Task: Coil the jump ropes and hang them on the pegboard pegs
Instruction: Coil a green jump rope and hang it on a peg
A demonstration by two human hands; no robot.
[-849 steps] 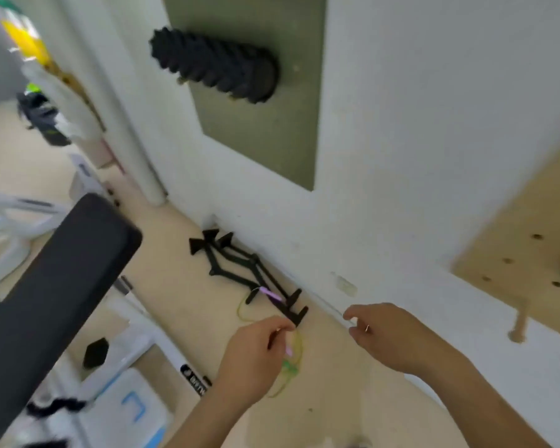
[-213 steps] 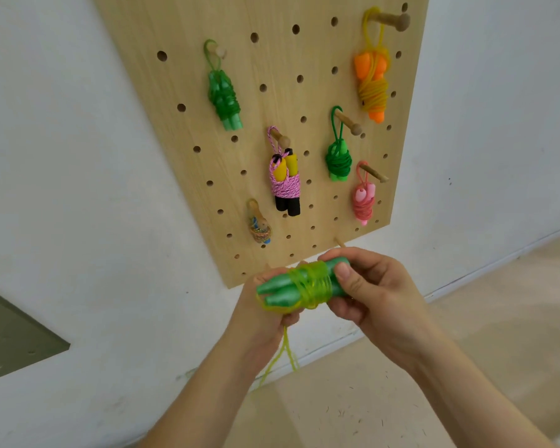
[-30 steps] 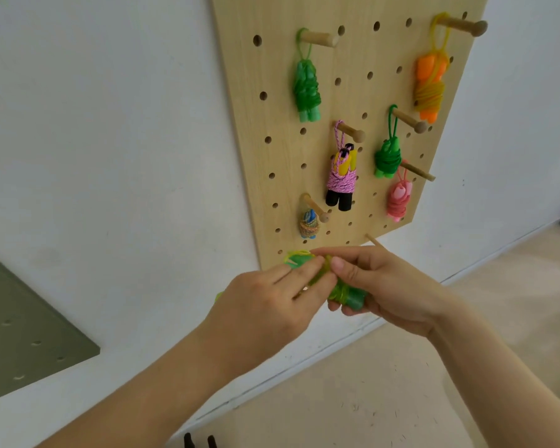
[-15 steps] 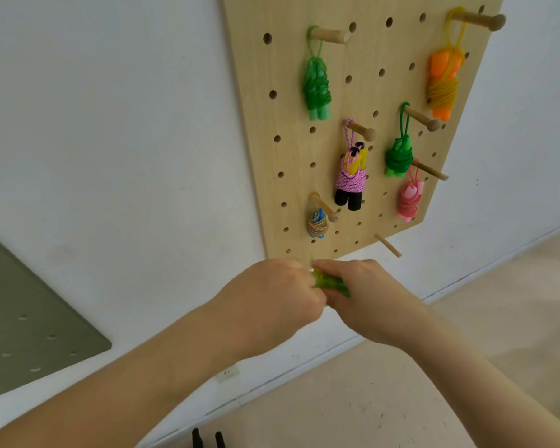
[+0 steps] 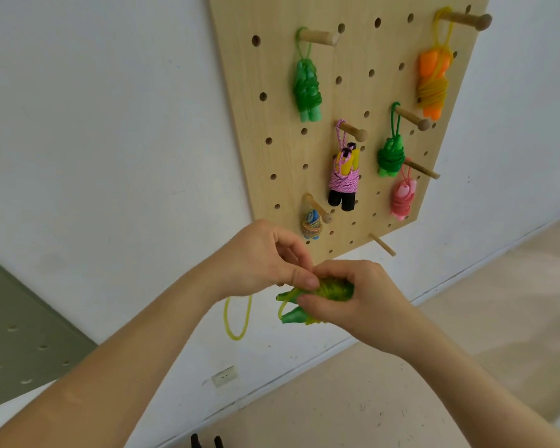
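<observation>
Just below the pegboard (image 5: 265,150), our right hand (image 5: 366,307) grips the green jump rope (image 5: 335,291), yellow cord wound round its handles. Our left hand (image 5: 265,257) pinches the cord at the bundle. A loose loop (image 5: 238,318) hangs below the pegboard's lower left corner.

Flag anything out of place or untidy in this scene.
One loose end: a yellow-green loop of cord dangles below the left hand, not wound into the green jump rope bundle that it and the right hand grip. On the pegboard the lowest peg is bare. Nothing else stands out.
</observation>
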